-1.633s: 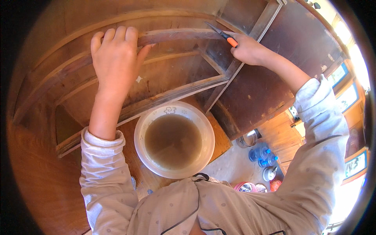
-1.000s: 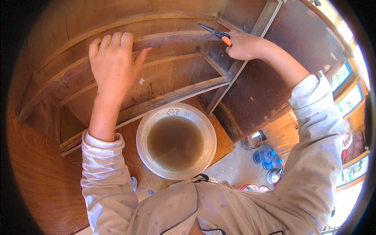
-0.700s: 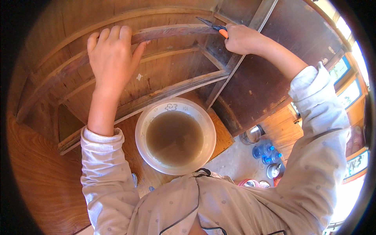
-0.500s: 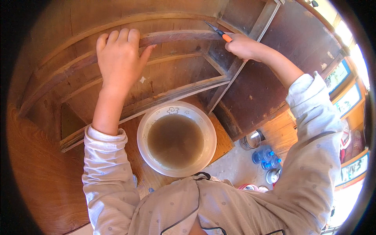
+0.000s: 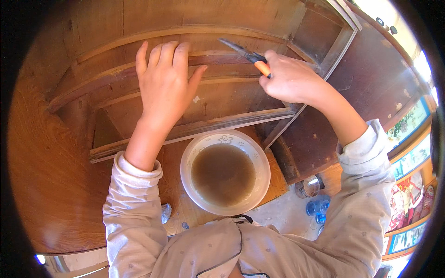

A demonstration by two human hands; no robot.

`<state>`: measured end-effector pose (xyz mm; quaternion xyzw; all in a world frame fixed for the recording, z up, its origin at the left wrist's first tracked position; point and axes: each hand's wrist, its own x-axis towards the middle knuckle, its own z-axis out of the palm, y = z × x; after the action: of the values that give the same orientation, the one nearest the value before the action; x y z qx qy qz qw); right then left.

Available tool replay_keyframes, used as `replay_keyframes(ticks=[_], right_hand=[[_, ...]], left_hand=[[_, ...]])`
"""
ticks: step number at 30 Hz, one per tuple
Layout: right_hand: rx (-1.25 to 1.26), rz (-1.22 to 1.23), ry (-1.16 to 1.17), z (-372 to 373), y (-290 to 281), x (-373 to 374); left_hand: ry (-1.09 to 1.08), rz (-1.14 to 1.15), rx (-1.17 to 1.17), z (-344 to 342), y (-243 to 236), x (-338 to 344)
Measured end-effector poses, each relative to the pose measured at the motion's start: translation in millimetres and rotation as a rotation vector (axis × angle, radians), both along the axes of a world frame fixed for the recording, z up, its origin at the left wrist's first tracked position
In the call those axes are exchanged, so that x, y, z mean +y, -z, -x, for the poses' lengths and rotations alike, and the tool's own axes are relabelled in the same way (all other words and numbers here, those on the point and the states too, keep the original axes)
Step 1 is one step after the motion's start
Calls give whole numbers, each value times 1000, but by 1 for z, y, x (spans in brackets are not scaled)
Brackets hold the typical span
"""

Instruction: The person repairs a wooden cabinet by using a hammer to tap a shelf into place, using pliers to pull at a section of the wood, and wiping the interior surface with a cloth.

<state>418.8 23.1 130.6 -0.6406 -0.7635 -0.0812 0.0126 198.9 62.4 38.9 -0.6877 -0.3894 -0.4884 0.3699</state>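
Observation:
My left hand (image 5: 167, 78) is over the curved wooden rail (image 5: 111, 76) of a brown wooden furniture frame, its fingers apart and holding nothing. Whether the fingertips touch the rail I cannot tell. To the right, my right hand (image 5: 292, 76) is closed round the orange-and-black handle of a knife-like tool (image 5: 236, 47). Its pointed grey blade slants up and left above the rail, its tip toward my left hand. Nearer me, below the frame, stands a white basin (image 5: 187, 194) with a flower pattern inside its rim, partly filled with murky brown water (image 5: 222, 173).
The frame's straight front bar (image 5: 218, 124) runs just beyond the basin. A dark wooden panel (image 5: 352, 97) stands at the right. On the floor to the right are a clear container (image 5: 307, 186) and blue plastic bottles (image 5: 318, 206). A wood-grained surface (image 5: 60, 185) fills the left.
My left hand has loosened from the rail and its fingers have straightened. My right hand has moved left relative to the frame, bringing the tool nearer my left hand. The whole view has shifted.

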Motion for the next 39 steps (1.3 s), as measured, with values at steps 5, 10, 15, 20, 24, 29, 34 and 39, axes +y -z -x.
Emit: replay_keyframes(ticks=[5, 10, 15, 20, 24, 29, 34, 39], right_hand=[[-80, 7, -37, 23, 3, 1], [-156, 52, 30, 39, 2, 4], [-161, 97, 114, 47, -3, 7], [-158, 149, 135, 51, -1, 12], [-101, 142, 75, 54, -1, 9], [-97, 330, 143, 75, -22, -1], [-80, 250, 64, 70, -12, 3], [-97, 195, 72, 66, -9, 3]], left_hand=[[57, 43, 24, 18, 6, -3], [96, 45, 28, 27, 8, 1], [102, 58, 19, 24, 8, 3], [214, 107, 52, 13, -8, 16], [306, 330, 233, 18, -32, 48], [409, 612, 367, 22, -59, 51], [385, 870, 373, 23, -66, 44], [254, 717, 547, 22, -66, 32]])
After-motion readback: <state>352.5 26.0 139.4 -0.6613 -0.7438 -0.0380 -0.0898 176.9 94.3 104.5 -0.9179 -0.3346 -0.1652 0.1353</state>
